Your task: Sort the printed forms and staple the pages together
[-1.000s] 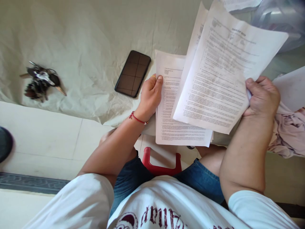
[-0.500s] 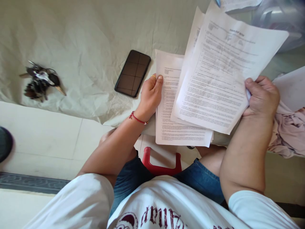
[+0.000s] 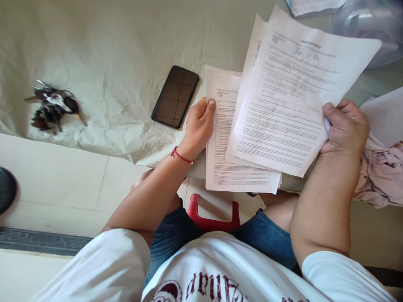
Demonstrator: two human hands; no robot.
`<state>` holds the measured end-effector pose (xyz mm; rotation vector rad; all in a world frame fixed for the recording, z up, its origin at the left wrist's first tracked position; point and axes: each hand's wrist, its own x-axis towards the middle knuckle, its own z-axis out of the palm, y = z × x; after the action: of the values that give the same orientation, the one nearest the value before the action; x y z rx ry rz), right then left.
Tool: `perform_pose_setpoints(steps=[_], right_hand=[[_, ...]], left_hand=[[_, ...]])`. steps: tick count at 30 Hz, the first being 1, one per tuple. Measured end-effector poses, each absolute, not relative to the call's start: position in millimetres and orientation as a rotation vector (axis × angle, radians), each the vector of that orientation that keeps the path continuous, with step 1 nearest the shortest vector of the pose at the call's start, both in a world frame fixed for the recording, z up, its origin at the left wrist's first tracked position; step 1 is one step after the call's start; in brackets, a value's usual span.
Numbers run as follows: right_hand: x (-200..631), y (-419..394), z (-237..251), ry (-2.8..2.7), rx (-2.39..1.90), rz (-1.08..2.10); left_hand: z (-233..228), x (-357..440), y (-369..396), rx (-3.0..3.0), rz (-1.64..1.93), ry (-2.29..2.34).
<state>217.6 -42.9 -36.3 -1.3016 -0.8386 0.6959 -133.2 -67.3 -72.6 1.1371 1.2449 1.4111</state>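
The right hand (image 3: pixel 346 128) is gripping a few printed pages (image 3: pixel 292 96) by their right edge, fingers curled tight, and is holding them up and tilted over the bed sheet (image 3: pixel 110 50). At least two sheets are showing in that grip, one peeking out behind the other. The left hand (image 3: pixel 200 126) is resting on the left edge of a flat stack of papers (image 3: pixel 226 167), with its thumb and fingers pinched narrow on that edge. The near end of the stack is sticking out past the edge of the sheet, above a red stool (image 3: pixel 212 218).

To do this well, I think the left hand should be pressing the flat stack down so it is not sliding off the edge. The right hand should be keeping a firm pinch so the back page is not slipping out.

A black phone (image 3: pixel 175 96) is lying just left of the left hand, and a bunch of keys (image 3: pixel 52 107) is sitting far to the left. A pink cloth (image 3: pixel 382 176) is lying on the right. At the far right, a clear plastic bag (image 3: pixel 371 29) is showing, and what is inside is too blurry to tell. More papers (image 3: pixel 315 6) are lying beside it.
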Motion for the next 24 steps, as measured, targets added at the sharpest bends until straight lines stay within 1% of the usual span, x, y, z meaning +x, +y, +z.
perform_pose_setpoints(steps=[24], right_hand=[[214.5, -43.7, -35.6, -0.864, -1.3, 0.698]], left_hand=[[-72.7, -132.5, -66.9, 1.113, 1.417, 1.249]])
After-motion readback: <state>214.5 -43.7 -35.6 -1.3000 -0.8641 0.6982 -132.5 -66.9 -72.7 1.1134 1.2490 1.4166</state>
